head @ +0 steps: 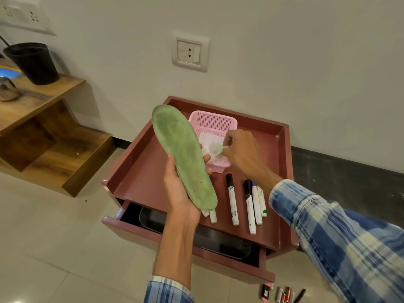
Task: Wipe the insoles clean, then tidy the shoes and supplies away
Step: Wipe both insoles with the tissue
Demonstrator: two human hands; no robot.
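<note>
Lying on the tiled floor nearest the camera are a few batteries (284,295), just beside the half-open drawer (153,232) of a maroon table (140,171). Above it the left hand (181,189) is gripping a long, flat green insole (183,154) (matte, mottled, scuffed) around its near half, hiding part of the white markers (232,202) lined up on the table. Further back the right hand (238,149) is pinching a crumpled wipe (217,148) over a pink perforated plastic basket (209,121), with a wall socket (189,51) sitting beyond.

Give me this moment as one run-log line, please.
left hand: holds green insole | right hand: pinches crumpled wipe at pink basket | markers: on red table | drawer: partly open
</note>
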